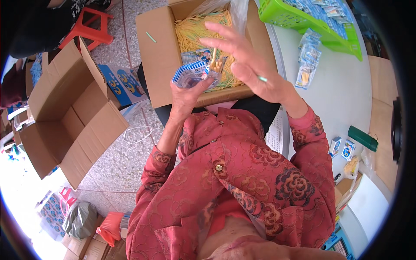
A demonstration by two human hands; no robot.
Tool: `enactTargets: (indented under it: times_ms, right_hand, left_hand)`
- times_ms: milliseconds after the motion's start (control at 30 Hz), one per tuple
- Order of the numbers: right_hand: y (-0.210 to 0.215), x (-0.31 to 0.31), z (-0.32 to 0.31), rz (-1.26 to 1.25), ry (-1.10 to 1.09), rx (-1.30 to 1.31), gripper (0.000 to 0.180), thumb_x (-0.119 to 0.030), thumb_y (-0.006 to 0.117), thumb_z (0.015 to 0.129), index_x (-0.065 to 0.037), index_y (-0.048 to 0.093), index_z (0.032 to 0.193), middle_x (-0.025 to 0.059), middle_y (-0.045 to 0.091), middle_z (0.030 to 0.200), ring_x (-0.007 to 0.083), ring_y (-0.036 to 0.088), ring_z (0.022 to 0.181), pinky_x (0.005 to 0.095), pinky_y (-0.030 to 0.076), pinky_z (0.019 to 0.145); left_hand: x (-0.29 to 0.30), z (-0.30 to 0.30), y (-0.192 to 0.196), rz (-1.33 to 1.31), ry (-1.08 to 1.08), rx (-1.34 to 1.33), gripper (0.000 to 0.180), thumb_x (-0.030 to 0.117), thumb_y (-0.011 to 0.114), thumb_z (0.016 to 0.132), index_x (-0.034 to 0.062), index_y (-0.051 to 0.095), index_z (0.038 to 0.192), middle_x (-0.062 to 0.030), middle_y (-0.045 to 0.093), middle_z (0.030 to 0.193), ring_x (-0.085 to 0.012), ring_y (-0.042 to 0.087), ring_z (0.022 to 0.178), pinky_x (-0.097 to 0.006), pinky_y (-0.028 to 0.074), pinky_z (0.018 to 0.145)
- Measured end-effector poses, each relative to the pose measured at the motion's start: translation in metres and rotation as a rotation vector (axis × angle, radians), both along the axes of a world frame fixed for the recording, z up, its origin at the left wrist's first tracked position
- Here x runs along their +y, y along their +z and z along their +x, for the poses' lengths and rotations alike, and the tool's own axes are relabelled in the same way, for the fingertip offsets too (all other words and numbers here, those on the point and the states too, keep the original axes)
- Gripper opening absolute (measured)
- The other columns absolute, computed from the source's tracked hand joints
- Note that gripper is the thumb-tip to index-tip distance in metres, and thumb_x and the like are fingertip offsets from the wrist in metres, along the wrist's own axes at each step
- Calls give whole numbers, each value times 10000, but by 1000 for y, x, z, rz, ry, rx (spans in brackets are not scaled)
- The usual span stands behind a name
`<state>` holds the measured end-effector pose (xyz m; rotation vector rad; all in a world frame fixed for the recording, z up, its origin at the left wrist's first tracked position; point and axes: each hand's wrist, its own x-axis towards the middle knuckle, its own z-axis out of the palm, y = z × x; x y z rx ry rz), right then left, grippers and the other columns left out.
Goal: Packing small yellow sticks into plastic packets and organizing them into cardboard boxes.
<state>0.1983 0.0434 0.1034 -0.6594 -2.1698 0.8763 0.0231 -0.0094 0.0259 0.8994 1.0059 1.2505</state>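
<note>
My left hand [185,97] grips a clear plastic packet [190,74] with blue-and-white striped edges; whether it is one packet or several layered together I cannot tell. Pale sticks [214,60] stand up at the packet's right end. My right hand [247,60] is above and right of it, fingers stretched out and apart. A short pale green stick [262,79] shows against the base of that hand. Beneath both hands is an open cardboard box [158,56] full of thin yellow and green sticks [195,32]. Another printed packet [197,56] lies on the sticks.
To the right, a white table [333,95] bears a strip of filled packets [309,58], a green basket [299,21] of packets and a dark green bottle [363,138]. An open carton [73,117] stands left on the speckled floor, near a red stool [92,28].
</note>
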Motion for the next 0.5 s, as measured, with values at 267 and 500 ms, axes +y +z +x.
enactTargets:
  times_ms: [267,500]
  right_hand:
    - [-2,2,-7,-159,-60,-87,481,-408,365,914,-103,404,1284,163,301,1360,299,246,1280,381,208,1038]
    - [-8,4,-10,-239,-30,-17,486,-427,372,908,-119,406,1283,168,328,1344,294,284,1266,377,233,1030]
  left_hand:
    - [-4,0,-6,0,-62,130,224,-16,676,713,7,583,916,-29,598,849,-100,562,757,-245,475,688]
    - [-7,-4,-8,2,-67,111,226,-26,665,722,9,590,933,-23,597,853,-93,558,766,-238,470,685]
